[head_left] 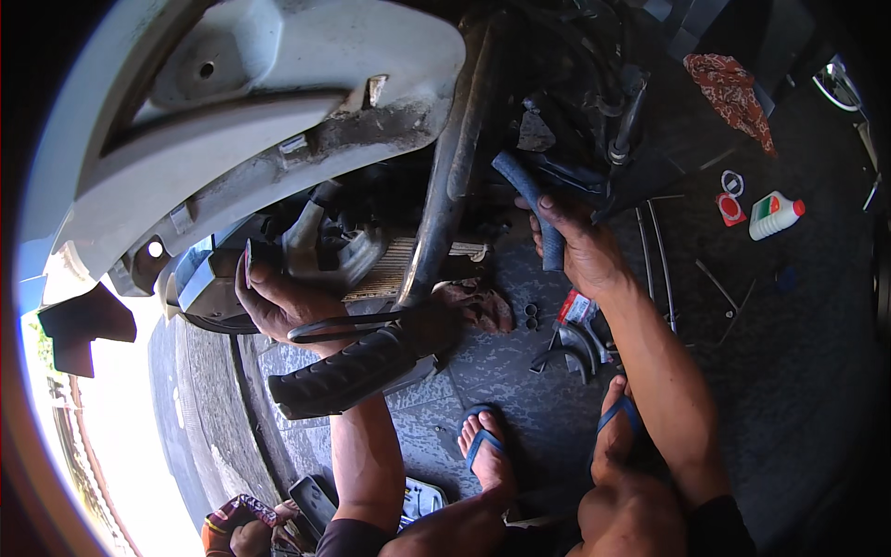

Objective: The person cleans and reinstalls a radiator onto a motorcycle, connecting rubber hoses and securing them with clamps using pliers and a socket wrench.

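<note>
My right hand (580,246) is closed round a short blue-grey hose (520,176), held upright at a slant beside a metal frame tube (453,167). My left hand (288,302) is raised under the white motorcycle body panel (269,56), fingers pinched on a small flat object (249,263) that I cannot make out. A radiator (385,278) with fine fins shows behind the left hand, partly hidden by the tube. A black rubber footrest (334,371) lies across my view of the left forearm.
On the dark tiles lie a rag (478,304), curved hoses (580,353), a packet (575,306), a white bottle (775,215), small red-packed parts (730,209) and thin metal rods (654,260). A patterned red cloth (724,93) is at top right. My sandalled feet (483,446) are below.
</note>
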Motion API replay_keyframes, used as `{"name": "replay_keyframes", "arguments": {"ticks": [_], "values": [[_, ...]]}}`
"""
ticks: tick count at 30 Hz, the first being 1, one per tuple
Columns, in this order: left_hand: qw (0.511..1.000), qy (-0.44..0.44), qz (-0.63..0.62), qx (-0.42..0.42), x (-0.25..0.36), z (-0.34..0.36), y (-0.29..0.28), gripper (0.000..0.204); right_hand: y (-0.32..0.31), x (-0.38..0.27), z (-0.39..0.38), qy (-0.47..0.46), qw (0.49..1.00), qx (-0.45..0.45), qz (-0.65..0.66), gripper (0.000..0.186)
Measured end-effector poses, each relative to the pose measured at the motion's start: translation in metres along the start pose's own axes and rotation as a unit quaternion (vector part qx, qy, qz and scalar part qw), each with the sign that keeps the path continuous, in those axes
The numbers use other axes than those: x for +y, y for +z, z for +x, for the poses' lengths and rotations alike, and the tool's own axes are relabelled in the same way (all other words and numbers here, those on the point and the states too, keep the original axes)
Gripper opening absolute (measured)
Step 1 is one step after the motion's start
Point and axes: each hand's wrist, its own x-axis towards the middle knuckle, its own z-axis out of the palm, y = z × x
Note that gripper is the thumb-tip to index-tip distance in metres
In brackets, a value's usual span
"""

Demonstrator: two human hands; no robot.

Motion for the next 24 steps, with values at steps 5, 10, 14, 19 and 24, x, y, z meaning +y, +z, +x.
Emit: {"name": "replay_keyframes", "arguments": {"ticks": [5, 10, 14, 19, 24], "values": [[0.999, -0.018, -0.031, -0.005, -0.006, 0.002, -0.002, 0.057, 0.001, 0.001, 0.0, -0.017, 1.0, 0.0, -0.016, 0.05], [0.999, -0.048, 0.013, 0.009, 0.012, -0.003, 0.003, 0.061, -0.002, 0.002, 0.001, -0.019, 1.0, -0.003, -0.011, 0.05], [1.0, -0.021, -0.011, 0.013, -0.006, 0.0, 0.0, 0.062, -0.001, 0.003, 0.001, -0.019, 1.0, -0.016, 0.005, 0.051], [0.999, -0.036, -0.035, 0.007, -0.007, -0.001, 0.0, 0.059, 0.001, -0.002, -0.001, 0.002, 1.0, -0.01, 0.026, 0.051], [0.997, -0.046, -0.056, 0.009, -0.005, -0.002, 0.001, 0.056, 0.012, -0.001, -0.005, -0.016, 0.999, 0.021, 0.02, 0.049]]}}
